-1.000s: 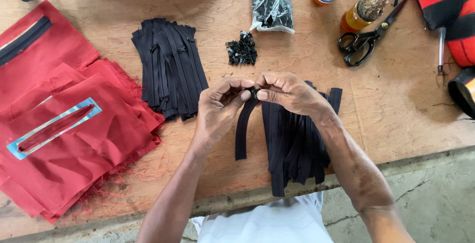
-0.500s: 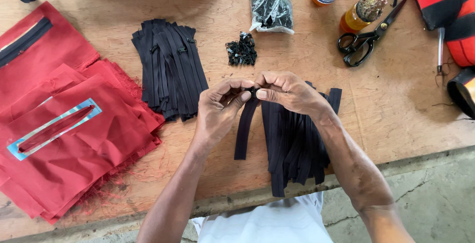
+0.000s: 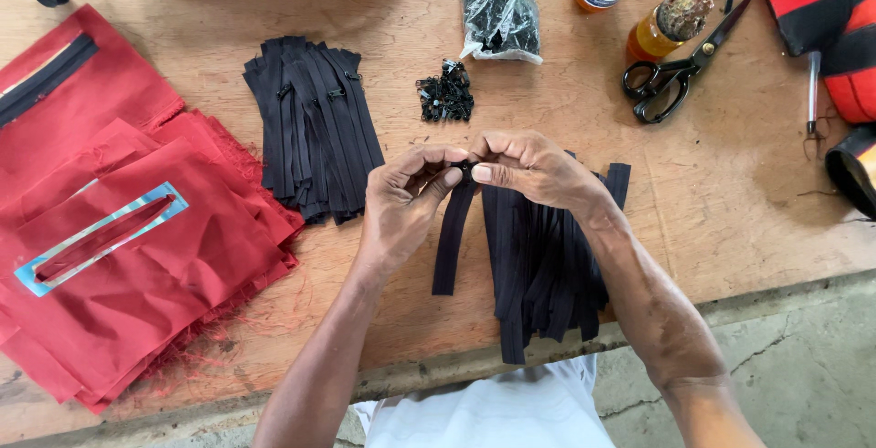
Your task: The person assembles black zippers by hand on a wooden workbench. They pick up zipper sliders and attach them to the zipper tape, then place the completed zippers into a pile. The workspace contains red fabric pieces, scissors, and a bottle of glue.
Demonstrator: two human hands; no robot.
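Observation:
My left hand (image 3: 401, 202) and my right hand (image 3: 529, 167) meet over the wooden table (image 3: 730, 192), pinching the top end of one black zipper strip (image 3: 451, 247) that hangs down toward me. A small black slider sits between my fingertips at the strip's top. Under my right wrist lies a loose pile of black zipper strips (image 3: 547, 265). Another, neater stack of black zipper strips (image 3: 315, 129) lies left of my hands. A small heap of black sliders (image 3: 445, 97) rests just beyond my fingers.
Red fabric pieces (image 3: 119, 229), one with a blue-edged slot, cover the left side. A clear bag of black sliders (image 3: 497, 15), two bottles (image 3: 664, 28), black scissors (image 3: 662, 88) and red-black items (image 3: 821, 19) lie at the back right. The table's front edge runs near my body.
Almost nothing differs: both hands stay pinched on the strip's top end, with only slight finger movement.

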